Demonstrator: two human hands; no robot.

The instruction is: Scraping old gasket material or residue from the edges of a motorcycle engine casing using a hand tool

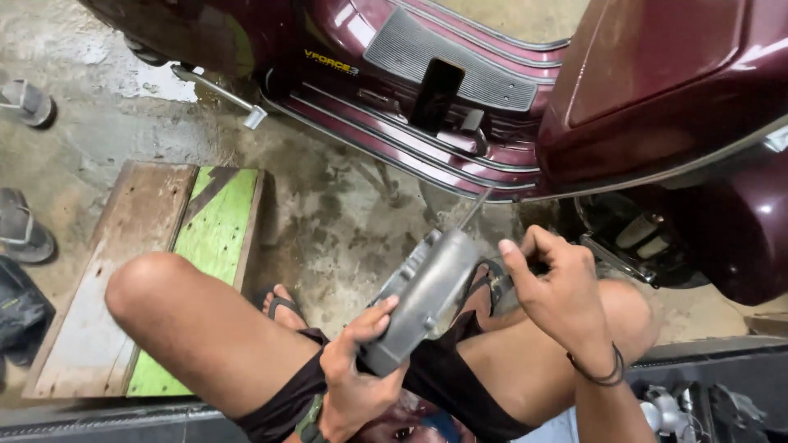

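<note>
I sit with bare knees over a wet concrete floor beside a dark red scooter (657,90). My left hand (355,369) grips the lower end of a grey metal engine cover (427,295), tilted up to the right. My right hand (552,283) is closed at the cover's upper end, fingers curled on a dark part there. A thin metal rod (476,209) sticks up from the cover's top.
A worn wooden board with green paint (148,271) lies on the floor at left. The scooter's grey footboard (443,61) and side stand (222,94) are ahead. Sandals (25,234) lie at far left. Metal parts (689,410) sit at bottom right.
</note>
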